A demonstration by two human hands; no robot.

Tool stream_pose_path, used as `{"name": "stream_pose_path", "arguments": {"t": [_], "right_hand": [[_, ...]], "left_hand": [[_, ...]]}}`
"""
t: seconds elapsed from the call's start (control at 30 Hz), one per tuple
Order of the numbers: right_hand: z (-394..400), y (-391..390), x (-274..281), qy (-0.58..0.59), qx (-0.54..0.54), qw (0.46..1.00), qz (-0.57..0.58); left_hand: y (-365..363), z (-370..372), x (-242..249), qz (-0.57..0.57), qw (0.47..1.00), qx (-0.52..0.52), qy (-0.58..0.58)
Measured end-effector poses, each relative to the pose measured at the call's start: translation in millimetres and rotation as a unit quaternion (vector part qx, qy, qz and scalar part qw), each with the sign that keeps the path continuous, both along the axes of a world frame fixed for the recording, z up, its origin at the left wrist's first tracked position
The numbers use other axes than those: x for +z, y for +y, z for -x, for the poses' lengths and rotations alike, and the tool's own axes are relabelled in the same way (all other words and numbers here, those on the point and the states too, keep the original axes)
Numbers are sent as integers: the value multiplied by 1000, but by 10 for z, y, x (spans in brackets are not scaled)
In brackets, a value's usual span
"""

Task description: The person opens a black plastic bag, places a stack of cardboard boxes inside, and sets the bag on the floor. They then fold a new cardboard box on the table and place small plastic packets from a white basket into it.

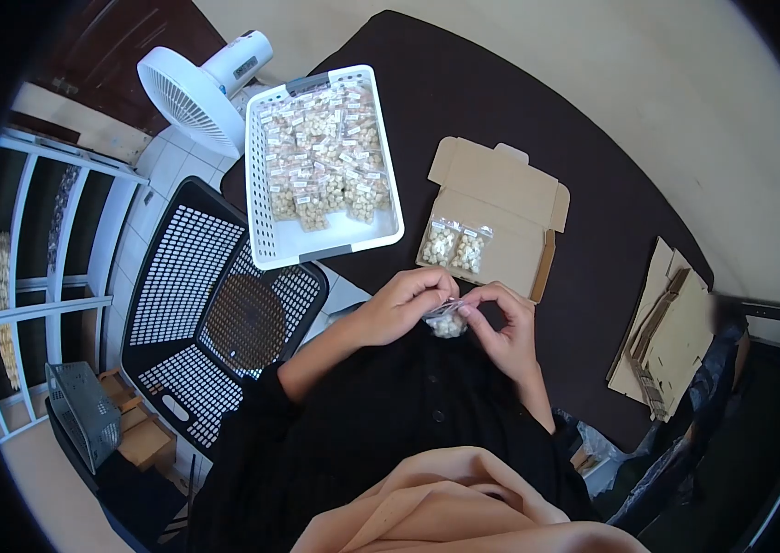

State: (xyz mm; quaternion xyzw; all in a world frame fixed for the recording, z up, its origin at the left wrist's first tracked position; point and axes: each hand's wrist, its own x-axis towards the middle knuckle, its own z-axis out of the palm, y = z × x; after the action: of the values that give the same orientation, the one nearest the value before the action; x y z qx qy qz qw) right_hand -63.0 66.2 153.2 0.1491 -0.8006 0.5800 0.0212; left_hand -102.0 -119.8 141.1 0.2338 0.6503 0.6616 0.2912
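Landmark: open carton (501,217), lying flat on the dark table (593,166), lid flap thrown back.

Thing in hand: small clear bag (446,321) of pale, rounded pieces, held just in front of the carton, over the table's near edge and above the lap.

Left hand (399,304): fingertips pinched on the bag's top edge from the left; narrow grip, closed on the bag.

Right hand (505,327): thumb and forefinger pinched on the same top edge from the right; closed on the bag too.

Step in hand: judged to be the pressing shut of the bag's mouth, both hands meeting at the strip.

Next move, as judged: a run of the fingertips along the whole strip would be called for, with the bag kept upright so nothing spills.

Look of the bag: transparent, plump at the bottom, contents cream-white and lumpy; any label cannot be made out.

Inside the carton: two like bags (456,245) laid side by side at its left end, white labels at their tops.

Left of the carton: white basket (261,203), crowded with labelled bags of the same sort.

Beyond the basket: white fan (189,97).

Right of the carton: flat cardboard blanks (667,341) stacked at the table's edge.
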Motion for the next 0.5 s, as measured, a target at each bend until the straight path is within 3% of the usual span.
{"name": "stream_pose_path", "arguments": {"t": [0.07,0.1,0.13,0.2,0.23,0.5], "right_hand": [[-12,-10,-4,-28,-19,999,11],[-26,-61,-10,-95,-63,987,114],[-22,-94,-17,-160,-106,957,216],[9,-100,-45,-159,-117,950,241],[20,-104,-55,-164,-125,942,265],[87,-161,-75,-171,-130,933,290]], "left_hand": [[58,20,-70,-138,982,55,-117],[114,-7,-62,-233,941,85,-229],[129,-18,-42,-234,942,80,-226],[150,-23,-2,-208,945,138,-212],[165,-21,-35,-167,965,157,-124],[193,2,-75,-103,973,202,-37]]}}
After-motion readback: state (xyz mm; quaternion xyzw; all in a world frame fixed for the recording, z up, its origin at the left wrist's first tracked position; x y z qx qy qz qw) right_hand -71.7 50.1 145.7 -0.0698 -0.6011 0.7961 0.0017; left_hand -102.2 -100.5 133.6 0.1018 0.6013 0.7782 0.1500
